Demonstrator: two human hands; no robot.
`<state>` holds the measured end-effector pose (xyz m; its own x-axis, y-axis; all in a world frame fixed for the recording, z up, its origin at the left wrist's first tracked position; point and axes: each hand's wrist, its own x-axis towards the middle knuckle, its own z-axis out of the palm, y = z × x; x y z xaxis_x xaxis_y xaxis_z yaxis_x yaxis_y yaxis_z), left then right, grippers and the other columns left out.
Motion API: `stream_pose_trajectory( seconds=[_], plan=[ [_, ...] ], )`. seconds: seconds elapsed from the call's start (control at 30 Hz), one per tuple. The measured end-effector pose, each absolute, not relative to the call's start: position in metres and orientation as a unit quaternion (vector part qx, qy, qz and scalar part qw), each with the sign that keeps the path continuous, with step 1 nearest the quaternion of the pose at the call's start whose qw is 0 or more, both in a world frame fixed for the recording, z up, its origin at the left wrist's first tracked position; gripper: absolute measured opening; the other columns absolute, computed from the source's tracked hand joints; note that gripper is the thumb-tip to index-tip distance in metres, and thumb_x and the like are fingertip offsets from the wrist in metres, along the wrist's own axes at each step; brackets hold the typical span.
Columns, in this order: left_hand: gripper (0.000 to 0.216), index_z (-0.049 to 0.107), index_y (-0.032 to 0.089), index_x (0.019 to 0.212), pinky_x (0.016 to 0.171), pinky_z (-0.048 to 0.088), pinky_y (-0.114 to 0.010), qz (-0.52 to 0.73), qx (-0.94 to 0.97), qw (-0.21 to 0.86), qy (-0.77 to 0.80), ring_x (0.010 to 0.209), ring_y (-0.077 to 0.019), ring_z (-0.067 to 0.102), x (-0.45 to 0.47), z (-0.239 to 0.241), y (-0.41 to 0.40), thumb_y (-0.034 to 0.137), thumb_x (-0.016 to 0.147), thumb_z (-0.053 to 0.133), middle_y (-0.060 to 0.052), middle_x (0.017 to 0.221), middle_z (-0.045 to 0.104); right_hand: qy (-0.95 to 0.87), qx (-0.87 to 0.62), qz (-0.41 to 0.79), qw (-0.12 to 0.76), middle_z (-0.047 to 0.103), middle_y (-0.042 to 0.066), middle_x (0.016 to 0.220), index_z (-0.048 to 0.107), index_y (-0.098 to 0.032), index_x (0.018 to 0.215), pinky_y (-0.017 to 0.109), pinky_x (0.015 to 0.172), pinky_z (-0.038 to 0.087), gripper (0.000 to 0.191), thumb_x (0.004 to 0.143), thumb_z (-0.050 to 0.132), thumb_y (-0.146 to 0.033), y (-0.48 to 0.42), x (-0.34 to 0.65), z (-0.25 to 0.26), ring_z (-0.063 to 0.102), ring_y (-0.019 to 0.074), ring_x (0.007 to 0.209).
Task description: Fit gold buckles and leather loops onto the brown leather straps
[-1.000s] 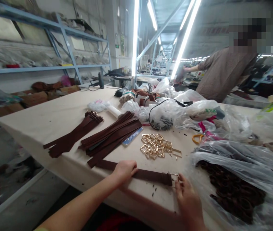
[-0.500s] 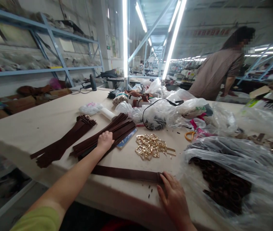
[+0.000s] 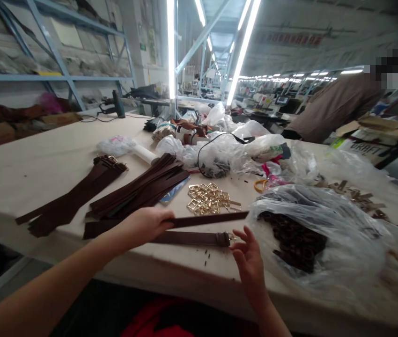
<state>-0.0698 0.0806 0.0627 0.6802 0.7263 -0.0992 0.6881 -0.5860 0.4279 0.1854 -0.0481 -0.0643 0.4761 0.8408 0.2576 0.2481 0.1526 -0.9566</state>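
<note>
Head view: left hand [image 3: 148,223] grips loose strap [image 3: 208,218]; right hand [image 3: 250,260] released at 6 o'clock of buckled strap [image 3: 188,238] (buckling stage). Next needs buckles [image 3: 209,200], 12 o'clock.

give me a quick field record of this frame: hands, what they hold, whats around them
left hand: grips a loose brown strap, held just above the table
right hand: open, fingers spread, near the buckled end of a second strap lying flat
buckles: gold pile behind the straps
strap stacks: two brown piles to the left
bag: clear plastic, dark brown pieces inside, at right
scissors: orange handles, behind the bag
other person: far side, bent over
</note>
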Motion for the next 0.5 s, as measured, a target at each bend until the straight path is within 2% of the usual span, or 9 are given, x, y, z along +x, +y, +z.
stream_pose_trajectory(
  seconds=[0.07, 0.13, 0.2, 0.27, 0.33, 0.4, 0.47, 0.5],
  plan=[
    [0.018, 0.061, 0.022, 0.08, 0.064, 0.037, -0.022, -0.007, 0.876, 0.309, 0.369, 0.073, -0.017, 0.056, -0.071, 0.061, 0.055, 0.034, 0.08, 0.048, 0.0, 0.077, 0.062, -0.34, -0.556, 0.347, 0.675, 0.058, 0.005, 0.091, 0.043, -0.021, 0.116, 0.025, 0.052, 0.044, 0.048, 0.077, 0.053, -0.047, -0.047, 0.183, -0.051, 0.051, 0.0109, 0.058],
    [0.016, 0.06, 0.021, 0.078, 0.062, 0.038, -0.022, -0.036, 0.844, 0.402, 0.353, 0.071, -0.017, 0.056, -0.067, 0.051, 0.034, 0.033, 0.077, 0.05, 0.001, 0.076, 0.063, -0.256, -0.533, 0.415, 0.691, 0.056, 0.0, 0.076, 0.051, -0.02, 0.095, 0.02, 0.045, 0.037, 0.033, 0.074, 0.058, -0.044, -0.048, 0.177, -0.045, 0.048, 0.009, 0.054],
    [0.016, 0.057, 0.02, 0.085, 0.063, 0.04, -0.023, -0.06, 0.773, 0.539, 0.329, 0.073, -0.0177, 0.058, -0.058, 0.034, 0.017, 0.031, 0.075, 0.05, 0.0, 0.079, 0.064, -0.225, -0.519, 0.467, 0.68, 0.055, -0.002, 0.07, 0.051, -0.019, 0.085, 0.019, 0.042, 0.034, 0.028, 0.072, 0.062, -0.041, -0.051, 0.169, -0.046, 0.048, 0.0085, 0.053],
    [0.026, 0.051, 0.019, 0.099, 0.064, 0.043, -0.024, -0.075, 0.658, 0.685, 0.302, 0.074, -0.0176, 0.06, -0.042, 0.015, 0.002, 0.031, 0.076, 0.049, -0.001, 0.082, 0.065, -0.252, -0.509, 0.51, 0.647, 0.055, -0.003, 0.067, 0.05, -0.019, 0.082, 0.018, 0.042, 0.035, 0.027, 0.072, 0.062, -0.042, -0.056, 0.162, -0.051, 0.048, 0.0084, 0.052],
    [0.035, 0.043, 0.018, 0.107, 0.061, 0.043, -0.024, -0.05, 0.581, 0.752, 0.307, 0.068, -0.0157, 0.06, -0.026, 0.0, -0.008, 0.037, 0.077, 0.046, -0.002, 0.079, 0.064, -0.328, -0.521, 0.523, 0.59, 0.055, -0.003, 0.064, 0.05, -0.019, 0.082, 0.02, 0.043, 0.038, 0.027, 0.075, 0.057, -0.044, -0.059, 0.164, -0.055, 0.049, 0.0087, 0.049],
    [0.039, 0.041, 0.017, 0.106, 0.055, 0.041, -0.022, -0.004, 0.574, 0.747, 0.335, 0.06, -0.0131, 0.058, -0.014, -0.011, -0.011, 0.044, 0.078, 0.046, 0.0, 0.073, 0.062, -0.441, -0.587, 0.446, 0.513, 0.057, -0.002, 0.065, 0.051, -0.018, 0.086, 0.021, 0.046, 0.042, 0.028, 0.082, 0.047, -0.045, -0.06, 0.182, -0.056, 0.052, 0.01, 0.05],
    [0.043, 0.04, 0.017, 0.103, 0.05, 0.038, -0.021, 0.024, 0.583, 0.728, 0.36, 0.054, -0.0116, 0.055, -0.01, -0.017, -0.009, 0.05, 0.076, 0.046, 0.001, 0.069, 0.06, -0.536, -0.696, 0.258, 0.402, 0.061, 0.002, 0.073, 0.053, -0.016, 0.094, 0.023, 0.052, 0.045, 0.031, 0.088, 0.035, -0.04, -0.056, 0.216, -0.052, 0.056, 0.0118, 0.057],
    [0.046, 0.04, 0.017, 0.103, 0.048, 0.037, -0.021, 0.032, 0.579, 0.725, 0.372, 0.052, -0.0115, 0.054, -0.011, -0.018, -0.007, 0.053, 0.075, 0.047, 0.001, 0.068, 0.059, -0.56, -0.758, 0.121, 0.311, 0.061, 0.003, 0.078, 0.053, -0.016, 0.096, 0.024, 0.057, 0.046, 0.03, 0.089, 0.033, -0.037, -0.053, 0.236, -0.049, 0.057, 0.0123, 0.062]
  ],
)
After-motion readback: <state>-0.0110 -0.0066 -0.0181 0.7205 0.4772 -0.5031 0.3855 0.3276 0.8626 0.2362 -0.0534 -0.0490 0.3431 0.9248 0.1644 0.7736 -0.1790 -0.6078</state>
